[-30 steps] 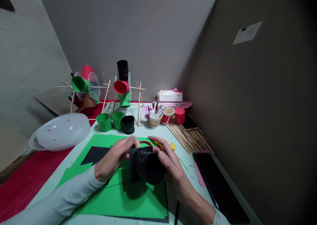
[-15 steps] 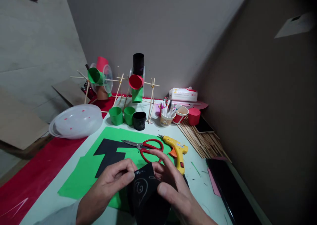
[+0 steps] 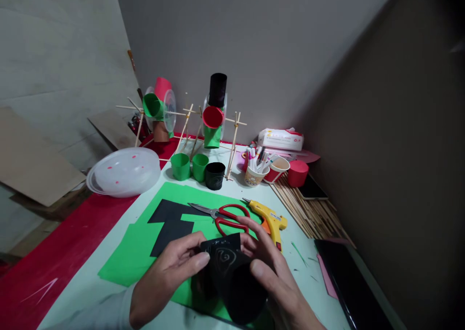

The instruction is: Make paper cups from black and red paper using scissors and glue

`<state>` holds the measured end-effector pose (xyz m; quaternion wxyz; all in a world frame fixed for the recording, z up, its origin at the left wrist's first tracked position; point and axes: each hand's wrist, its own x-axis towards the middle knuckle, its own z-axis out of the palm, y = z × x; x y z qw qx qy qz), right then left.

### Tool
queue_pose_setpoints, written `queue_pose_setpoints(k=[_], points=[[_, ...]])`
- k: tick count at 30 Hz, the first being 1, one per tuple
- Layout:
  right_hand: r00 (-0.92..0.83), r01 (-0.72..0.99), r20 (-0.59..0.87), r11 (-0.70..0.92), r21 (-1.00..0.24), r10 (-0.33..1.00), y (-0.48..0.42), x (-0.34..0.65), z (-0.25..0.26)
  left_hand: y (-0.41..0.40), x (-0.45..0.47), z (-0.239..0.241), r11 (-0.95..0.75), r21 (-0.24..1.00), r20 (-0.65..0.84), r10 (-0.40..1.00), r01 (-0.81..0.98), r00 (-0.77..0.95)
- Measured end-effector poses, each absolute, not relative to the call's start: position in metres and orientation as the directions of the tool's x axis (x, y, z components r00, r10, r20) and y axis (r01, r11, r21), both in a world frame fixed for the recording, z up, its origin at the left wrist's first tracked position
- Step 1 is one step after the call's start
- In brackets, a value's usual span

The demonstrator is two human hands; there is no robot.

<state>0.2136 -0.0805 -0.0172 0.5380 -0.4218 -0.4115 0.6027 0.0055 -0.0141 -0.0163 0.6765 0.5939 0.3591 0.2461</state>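
A curled sheet of black paper (image 3: 236,274) with a shiny glue-like swirl on it is held low over the table. My left hand (image 3: 170,274) pinches its left corner between thumb and fingers. On the other side my right hand (image 3: 271,267) grips it, thumb on the near face and fingers behind. Whether a cup sits inside the curl I cannot tell. Just beyond my fingers lie red-handled scissors (image 3: 221,213) and a yellow glue gun (image 3: 269,217). Green paper (image 3: 123,252) and black paper pieces (image 3: 172,236) lie underneath and to the left.
Green cups (image 3: 180,166) and a black cup (image 3: 214,176) stand near two stick frames carrying coloured cups. Further right are a cup of markers (image 3: 255,175), a red cup (image 3: 298,173), wooden sticks (image 3: 298,209) and a black phone-like slab (image 3: 350,281). A clear plastic lid (image 3: 125,172) lies left.
The view has turned slightly left, so things sit further right. Both hands keep their hold, and the black paper has tilted so its dark curved underside shows more.
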Motion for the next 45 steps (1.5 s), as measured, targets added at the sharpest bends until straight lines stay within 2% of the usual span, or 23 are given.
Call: queue_pose_setpoints(k=[6,16,22,27,32,38,45], points=[[-0.056,-0.334,-0.080,-0.094,-0.938,0.995,-0.081,0.211,-0.010,-0.009,0.009,-0.016,0.232,0.973,-0.180,0.721,0.011,0.669],[0.012,-0.310,-0.066,-0.059,-0.949,0.998,-0.079,0.209,-0.013,-0.008,0.012,-0.018,0.179,0.984,-0.145,0.799,-0.001,0.584],[0.021,-0.344,-0.072,-0.061,-0.937,0.997,-0.076,0.210,-0.012,-0.005,0.014,-0.018,0.199,0.979,-0.128,0.759,-0.040,0.638],[0.054,-0.364,-0.099,-0.073,-0.929,0.994,-0.071,0.210,-0.010,0.000,0.014,-0.017,0.308,0.945,-0.169,0.746,-0.109,0.645],[0.074,-0.400,-0.121,-0.081,-0.913,0.990,-0.071,0.210,-0.008,0.003,0.015,-0.015,0.434,0.896,-0.250,0.676,-0.099,0.693],[0.135,-0.415,-0.116,-0.051,-0.908,0.984,-0.069,0.213,-0.003,0.004,0.015,0.002,0.250,0.959,-0.131,0.808,-0.132,0.574],[0.306,-0.465,-0.094,0.063,-0.883,0.947,-0.057,0.229,0.000,0.019,0.000,0.016,0.095,0.969,0.000,0.923,-0.228,0.386]])
